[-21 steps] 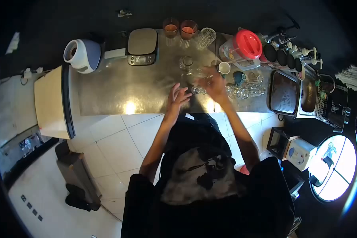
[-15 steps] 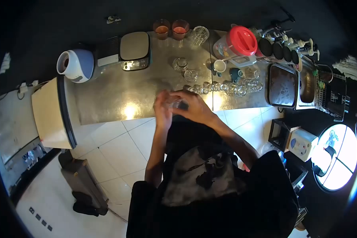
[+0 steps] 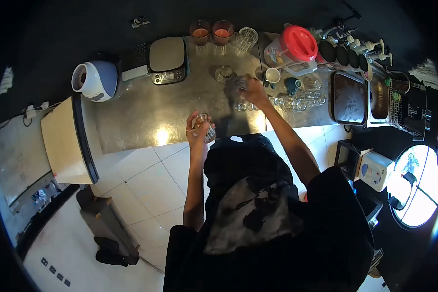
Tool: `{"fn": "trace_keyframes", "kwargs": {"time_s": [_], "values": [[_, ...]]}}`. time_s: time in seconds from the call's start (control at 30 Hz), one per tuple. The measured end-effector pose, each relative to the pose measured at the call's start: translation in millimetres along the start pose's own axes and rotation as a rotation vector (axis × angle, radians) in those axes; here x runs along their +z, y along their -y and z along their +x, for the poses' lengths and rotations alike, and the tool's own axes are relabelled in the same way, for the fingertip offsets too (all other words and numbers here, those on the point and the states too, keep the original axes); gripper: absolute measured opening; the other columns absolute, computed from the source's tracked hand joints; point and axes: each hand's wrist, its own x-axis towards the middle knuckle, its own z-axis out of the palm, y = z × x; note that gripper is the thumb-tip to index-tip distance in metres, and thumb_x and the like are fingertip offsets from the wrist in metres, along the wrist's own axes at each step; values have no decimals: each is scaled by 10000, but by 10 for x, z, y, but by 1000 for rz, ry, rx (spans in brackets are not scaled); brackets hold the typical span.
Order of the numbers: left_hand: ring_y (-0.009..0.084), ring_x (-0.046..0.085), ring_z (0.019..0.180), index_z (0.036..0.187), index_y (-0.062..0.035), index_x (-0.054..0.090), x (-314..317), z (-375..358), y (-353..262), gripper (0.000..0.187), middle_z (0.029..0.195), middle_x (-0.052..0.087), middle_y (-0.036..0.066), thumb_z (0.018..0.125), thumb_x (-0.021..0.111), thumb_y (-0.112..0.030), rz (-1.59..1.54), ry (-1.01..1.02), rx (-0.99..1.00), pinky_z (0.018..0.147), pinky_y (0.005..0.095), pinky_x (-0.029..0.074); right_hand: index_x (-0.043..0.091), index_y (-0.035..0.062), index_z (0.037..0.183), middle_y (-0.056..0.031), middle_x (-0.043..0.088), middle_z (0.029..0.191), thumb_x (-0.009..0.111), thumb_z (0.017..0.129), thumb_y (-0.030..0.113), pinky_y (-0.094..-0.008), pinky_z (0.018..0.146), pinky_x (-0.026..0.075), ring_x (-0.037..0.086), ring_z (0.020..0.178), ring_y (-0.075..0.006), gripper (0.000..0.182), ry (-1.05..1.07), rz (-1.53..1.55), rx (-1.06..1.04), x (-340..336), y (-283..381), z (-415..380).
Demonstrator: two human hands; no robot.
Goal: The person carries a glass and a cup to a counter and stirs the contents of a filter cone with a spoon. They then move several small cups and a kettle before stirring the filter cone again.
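Observation:
Close to the counter's front edge, my left hand [image 3: 197,130] is wrapped round a clear glass [image 3: 209,131]. Farther right and back, my right hand [image 3: 255,92] has its fingers on another clear glass [image 3: 240,84], which is partly blurred. Just left of that glass, a round clear glass [image 3: 224,74] stands on the metal counter [image 3: 136,112]. Small glasses [image 3: 248,106] stand in a row below and right of my right hand. A white cup [image 3: 272,75] and a dark teal cup [image 3: 292,85] are to its right.
At the back are a scale [image 3: 167,58], two cups with coloured contents [image 3: 200,33], stacked glasses [image 3: 246,39] and a red-lidded pitcher [image 3: 299,44]. A white-blue appliance [image 3: 95,80] stands left; a dark tray [image 3: 349,100] and sink [image 3: 379,100] are right.
My hands were together over the front edge and have moved apart. The right one has gone back and right to a glass among the others; the left one keeps a glass near the edge.

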Motion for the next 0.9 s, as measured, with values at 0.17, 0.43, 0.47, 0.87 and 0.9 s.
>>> {"fn": "trace_keyframes", "kwargs": {"time_s": [0.17,0.43,0.47,0.87,0.9], "values": [[184,638,969,1359,-48,430,94,15,-29,622,1171,625,116,804,707,6,348,178,27,847,310,533,519,52,1114,-145,653,1030,781,808,221,-380,784,560,684,941,-281,437,11,826,-54,-388,33,-502],[159,605,1050,1289,-22,484,359,-19,-191,698,1173,611,62,684,830,3,493,524,-98,887,294,505,463,56,1263,-45,519,1124,724,804,-45,-316,890,515,598,1093,-194,538,107,1346,-398,-642,740,-1411],[159,626,999,1292,-39,486,419,-50,-259,670,1162,611,51,702,794,35,539,597,-59,857,301,520,463,56,1263,-45,519,1124,724,804,-45,-316,890,515,598,1093,-194,538,88,1356,-393,-590,799,-1463],[193,593,1094,1416,-19,365,273,-220,-313,800,1252,568,95,800,794,-295,313,631,-113,957,351,496,543,98,1337,-91,563,1124,799,758,404,-407,1007,320,487,1138,-268,703,-25,538,-637,-594,805,-1556],[227,542,1186,1444,-22,332,220,-247,-260,800,1325,510,114,847,688,-417,173,526,-170,1021,377,441,543,98,1337,-91,563,1124,799,758,404,-407,1007,320,487,1138,-268,703,-28,536,-638,-600,818,-1557]]}}
